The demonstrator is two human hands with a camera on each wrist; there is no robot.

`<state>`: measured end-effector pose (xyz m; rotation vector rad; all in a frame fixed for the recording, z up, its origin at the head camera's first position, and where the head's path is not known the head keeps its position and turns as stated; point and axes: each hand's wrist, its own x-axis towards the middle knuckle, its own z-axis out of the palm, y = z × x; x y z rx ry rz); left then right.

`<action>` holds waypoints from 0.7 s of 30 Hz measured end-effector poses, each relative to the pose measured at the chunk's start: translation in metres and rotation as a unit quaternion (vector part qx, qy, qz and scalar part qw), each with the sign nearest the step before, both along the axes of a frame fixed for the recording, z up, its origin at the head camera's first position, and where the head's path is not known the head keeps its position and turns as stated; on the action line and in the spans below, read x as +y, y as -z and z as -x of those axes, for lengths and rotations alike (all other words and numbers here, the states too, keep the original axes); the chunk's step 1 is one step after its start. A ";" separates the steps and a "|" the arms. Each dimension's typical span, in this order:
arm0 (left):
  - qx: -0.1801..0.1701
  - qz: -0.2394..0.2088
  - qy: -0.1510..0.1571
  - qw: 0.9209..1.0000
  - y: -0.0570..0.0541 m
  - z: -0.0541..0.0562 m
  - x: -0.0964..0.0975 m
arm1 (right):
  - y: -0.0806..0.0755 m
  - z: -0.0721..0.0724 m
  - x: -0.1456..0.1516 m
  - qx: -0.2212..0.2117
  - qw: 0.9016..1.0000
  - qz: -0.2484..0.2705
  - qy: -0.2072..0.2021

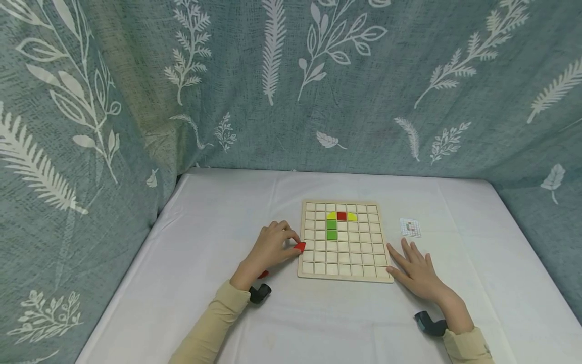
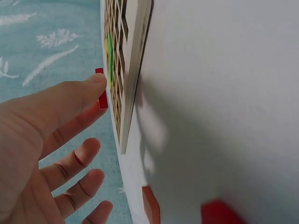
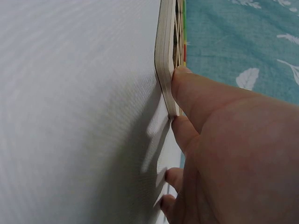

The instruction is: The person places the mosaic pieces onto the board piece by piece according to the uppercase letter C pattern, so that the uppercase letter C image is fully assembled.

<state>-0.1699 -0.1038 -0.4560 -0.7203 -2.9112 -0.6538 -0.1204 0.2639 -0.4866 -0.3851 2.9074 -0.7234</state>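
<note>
My left hand (image 1: 272, 246) pinches a small red block (image 1: 300, 246) between thumb and index finger at the left edge of the wooden grid board (image 1: 344, 278). In the left wrist view the block (image 2: 103, 100) shows beside the thumb tip, and the other fingers spread loosely. My right hand (image 1: 419, 275) lies with fingers extended, its thumb and index finger touching the board's right edge (image 3: 164, 60). Set in the grid are a red square (image 1: 341, 216), two yellow curved pieces (image 1: 352, 217) flanking it, and two green squares (image 1: 332, 234) under the left yellow one.
Another red block (image 1: 263, 274) lies partly hidden by the left wrist; the left wrist view shows two red pieces (image 2: 150, 205) on the cloth. A small patterned card (image 1: 411, 227) sits right of the board. Behind the white-covered table (image 1: 227, 202) hangs a leaf-print curtain (image 1: 291, 126).
</note>
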 end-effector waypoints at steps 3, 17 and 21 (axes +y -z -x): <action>-0.004 -0.011 0.003 1.000 0.001 0.001 0.006 | 0.000 0.000 0.000 -0.002 1.000 0.001 0.002; -0.006 0.000 0.016 1.000 0.006 0.010 0.032 | 0.000 -0.001 -0.002 -0.002 1.000 0.007 0.004; -0.002 0.014 0.019 1.000 0.007 0.013 0.039 | 0.002 -0.001 -0.002 -0.001 1.000 0.005 0.005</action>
